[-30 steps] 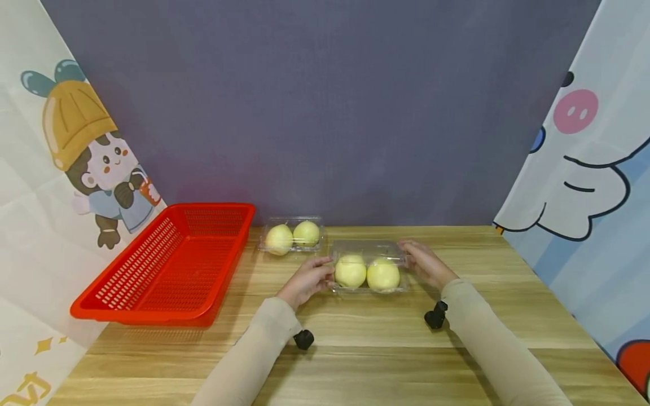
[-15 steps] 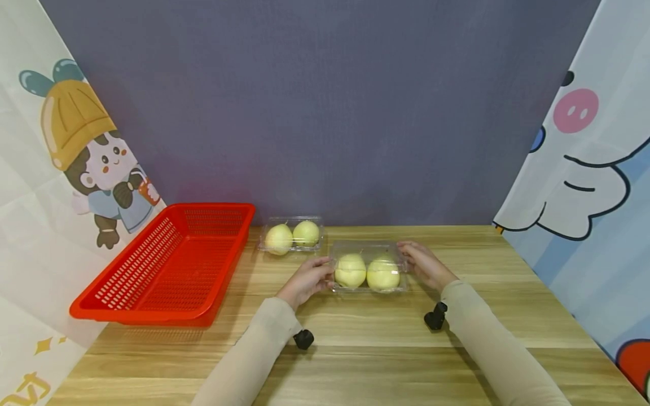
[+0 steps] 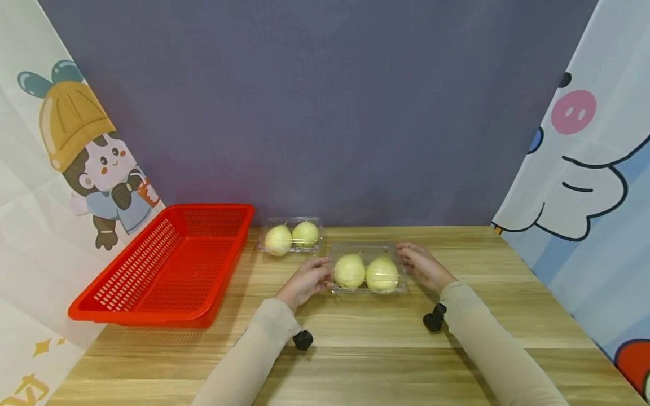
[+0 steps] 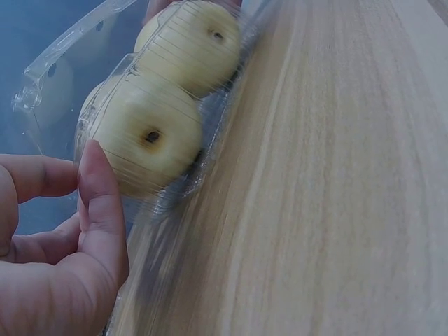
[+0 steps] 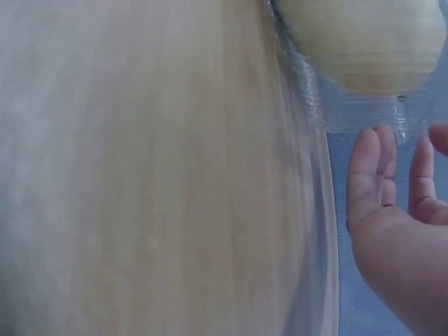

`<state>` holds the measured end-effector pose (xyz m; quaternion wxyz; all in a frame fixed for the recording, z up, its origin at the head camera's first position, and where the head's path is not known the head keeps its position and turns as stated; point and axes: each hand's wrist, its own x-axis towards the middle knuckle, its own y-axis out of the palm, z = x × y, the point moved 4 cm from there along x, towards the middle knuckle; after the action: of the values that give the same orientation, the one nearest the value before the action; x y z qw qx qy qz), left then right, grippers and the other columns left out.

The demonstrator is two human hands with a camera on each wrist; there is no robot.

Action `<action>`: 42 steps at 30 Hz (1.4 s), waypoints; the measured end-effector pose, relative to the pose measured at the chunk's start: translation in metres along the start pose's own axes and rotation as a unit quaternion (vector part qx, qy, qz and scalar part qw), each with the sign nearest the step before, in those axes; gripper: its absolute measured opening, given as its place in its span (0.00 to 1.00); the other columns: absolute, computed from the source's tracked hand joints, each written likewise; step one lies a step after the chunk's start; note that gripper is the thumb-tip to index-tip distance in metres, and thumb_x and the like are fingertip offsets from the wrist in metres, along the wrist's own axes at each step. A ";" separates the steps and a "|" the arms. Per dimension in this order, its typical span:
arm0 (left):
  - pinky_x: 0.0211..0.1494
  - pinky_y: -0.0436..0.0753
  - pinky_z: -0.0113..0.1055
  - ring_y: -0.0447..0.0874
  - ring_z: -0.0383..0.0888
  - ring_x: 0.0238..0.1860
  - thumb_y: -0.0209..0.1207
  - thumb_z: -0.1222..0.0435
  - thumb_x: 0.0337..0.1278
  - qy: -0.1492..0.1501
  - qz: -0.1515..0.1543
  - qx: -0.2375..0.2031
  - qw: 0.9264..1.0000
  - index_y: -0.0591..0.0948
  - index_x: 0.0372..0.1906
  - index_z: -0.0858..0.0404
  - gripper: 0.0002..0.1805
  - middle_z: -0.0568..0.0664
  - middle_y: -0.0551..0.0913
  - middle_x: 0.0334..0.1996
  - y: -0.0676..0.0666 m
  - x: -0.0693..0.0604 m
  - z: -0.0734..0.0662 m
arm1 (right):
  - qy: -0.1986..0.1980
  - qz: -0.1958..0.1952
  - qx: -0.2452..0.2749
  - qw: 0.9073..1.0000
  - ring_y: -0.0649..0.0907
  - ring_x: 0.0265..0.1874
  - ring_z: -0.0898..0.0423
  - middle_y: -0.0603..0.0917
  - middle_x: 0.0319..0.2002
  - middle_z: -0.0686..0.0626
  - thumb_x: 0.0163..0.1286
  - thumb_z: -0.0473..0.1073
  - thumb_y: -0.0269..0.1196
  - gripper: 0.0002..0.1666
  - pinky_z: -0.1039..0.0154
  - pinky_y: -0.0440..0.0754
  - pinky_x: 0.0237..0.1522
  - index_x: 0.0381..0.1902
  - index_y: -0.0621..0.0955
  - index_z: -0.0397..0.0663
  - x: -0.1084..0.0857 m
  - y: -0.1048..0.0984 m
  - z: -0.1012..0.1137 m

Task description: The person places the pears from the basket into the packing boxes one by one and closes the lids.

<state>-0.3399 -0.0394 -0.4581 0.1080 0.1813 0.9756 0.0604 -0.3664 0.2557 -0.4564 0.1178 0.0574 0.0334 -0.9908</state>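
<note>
A clear plastic clamshell box (image 3: 369, 291) holds two yellow-green pears side by side, a near-left pear (image 3: 349, 272) and a right pear (image 3: 382, 274). Its lid is tipped over the fruit, and a gap at the back shows in the left wrist view. At the box's left end my left hand (image 3: 307, 279) pinches the plastic edge, with thumb (image 4: 98, 175) and forefinger meeting there. My right hand (image 3: 424, 265) holds the right end near the lid's back corner; in the right wrist view its fingertips (image 5: 365, 143) are at the clear edge.
Behind and left stands another clear clamshell box (image 3: 291, 249) with two pears. A red perforated plastic basket (image 3: 142, 318) sits at the left of the wooden table (image 3: 365, 361). A grey cloth backdrop (image 3: 325, 113) rises along the table's far edge.
The lid of the near box has tilted lower over the pears, from more upright. Both hands stay at the box's ends, the right one slightly lower.
</note>
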 end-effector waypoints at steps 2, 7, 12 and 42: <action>0.36 0.81 0.31 0.75 0.42 0.34 0.46 0.72 0.76 0.001 0.001 0.000 1.000 0.56 0.76 0.73 0.29 0.56 0.74 0.42 0.000 0.000 0.000 | 0.006 -0.005 0.002 1.000 0.76 0.43 0.60 0.71 0.57 0.43 0.79 0.43 0.47 0.31 0.69 0.76 0.37 0.73 0.59 0.32 0.000 0.000 -0.001; 0.37 0.81 0.31 0.76 0.41 0.33 0.47 0.72 0.75 0.001 0.003 -0.003 1.000 0.56 0.76 0.73 0.30 0.56 0.75 0.42 0.000 0.000 0.001 | 0.012 -0.011 0.003 1.000 0.74 0.41 0.60 0.71 0.54 0.44 0.79 0.43 0.48 0.30 0.69 0.77 0.37 0.73 0.60 0.33 0.000 0.001 -0.001; 0.37 0.81 0.31 0.76 0.41 0.32 0.47 0.73 0.74 0.003 0.007 -0.006 1.000 0.56 0.76 0.74 0.30 0.56 0.75 0.40 0.000 0.000 0.001 | 0.016 -0.013 -0.004 1.000 0.73 0.40 0.61 0.71 0.50 0.49 0.79 0.44 0.48 0.31 0.69 0.77 0.37 0.73 0.60 0.34 -0.001 0.001 -0.001; 0.49 0.83 0.36 0.75 0.44 0.40 0.50 0.66 0.73 0.001 0.007 0.021 1.000 0.64 0.73 0.71 0.28 0.56 0.73 0.46 -0.007 -0.012 -0.004 | 0.001 -0.009 0.018 1.000 0.75 0.33 0.65 0.77 0.46 0.52 0.80 0.38 0.49 0.31 0.71 0.76 0.34 0.74 0.58 0.26 -0.005 0.003 0.005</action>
<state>-0.3325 -0.0507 -0.4534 0.1027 0.1907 0.9754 0.0407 -0.3615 0.2537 -0.4512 0.1077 0.0599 0.0161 -0.9922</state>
